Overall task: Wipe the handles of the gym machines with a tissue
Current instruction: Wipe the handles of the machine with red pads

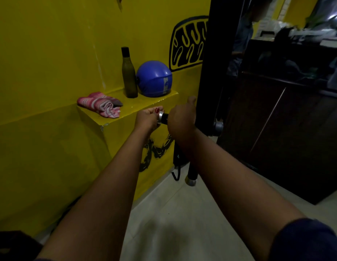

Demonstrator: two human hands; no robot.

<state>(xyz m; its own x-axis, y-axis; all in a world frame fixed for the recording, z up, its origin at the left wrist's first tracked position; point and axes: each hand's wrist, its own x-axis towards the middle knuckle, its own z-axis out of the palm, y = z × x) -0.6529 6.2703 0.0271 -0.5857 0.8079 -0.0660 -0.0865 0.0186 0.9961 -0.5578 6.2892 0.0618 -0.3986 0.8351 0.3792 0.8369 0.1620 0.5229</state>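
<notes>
The right hand (180, 117) is wrapped around the black handle (164, 118), knuckles up, covering most of the grip. The left hand (147, 118) meets it from the other side, thumb and curled fingers pinching the handle's silver cap (160, 116). No tissue shows; it may be bunched inside either fist, but I cannot tell. The handle juts out from the dark machine frame (207, 72), and a second handle (191, 178) hangs lower, near the floor. If there is no tissue under the palm, the bare hand would only smear sweat along the grip. The handle could also swing or turn under a hard wipe, and the left hand seems placed to steady it. Beyond the hands is a yellow ledge (145, 105) with a striped towel (100, 104), a dark bottle (129, 72) and a blue ball (154, 79). The ball's pale label is too blurred to read, and the black wall art carries no legible words.
</notes>
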